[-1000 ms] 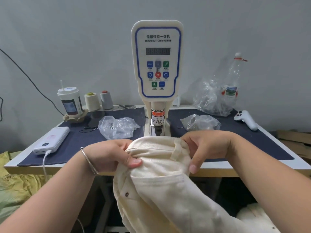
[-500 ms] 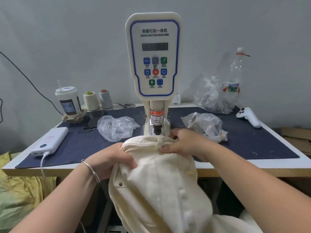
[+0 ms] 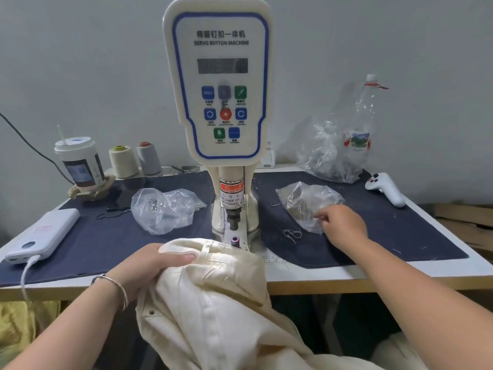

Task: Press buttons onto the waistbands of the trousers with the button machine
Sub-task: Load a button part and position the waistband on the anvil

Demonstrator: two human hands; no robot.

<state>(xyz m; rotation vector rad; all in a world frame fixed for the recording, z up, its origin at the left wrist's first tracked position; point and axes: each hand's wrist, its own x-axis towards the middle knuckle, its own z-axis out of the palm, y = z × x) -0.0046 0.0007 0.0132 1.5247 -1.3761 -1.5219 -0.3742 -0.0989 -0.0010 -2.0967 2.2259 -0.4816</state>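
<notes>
The cream trousers (image 3: 210, 297) hang over the table's front edge, their waistband lying just in front of the button machine's lower die (image 3: 234, 239). My left hand (image 3: 149, 265) grips the waistband on its left side. My right hand (image 3: 341, 222) is off the cloth and reaches into the clear plastic bag of small parts (image 3: 306, 202) to the right of the button machine (image 3: 221, 84); its fingertips are hidden by the hand and the bag. The machine's punch (image 3: 233, 217) stands above the die with nothing between them.
A second clear bag (image 3: 164, 209) lies left of the machine. A power bank (image 3: 44, 235) with a cable, a drink cup (image 3: 78, 162) and two thread cones (image 3: 134, 160) stand at the left. A white controller (image 3: 386, 189), a bottle (image 3: 362, 124) and another bag are at the right.
My right hand has let go of the waistband and moved right to the plastic bag. The left hand keeps its grip, and the die now shows.
</notes>
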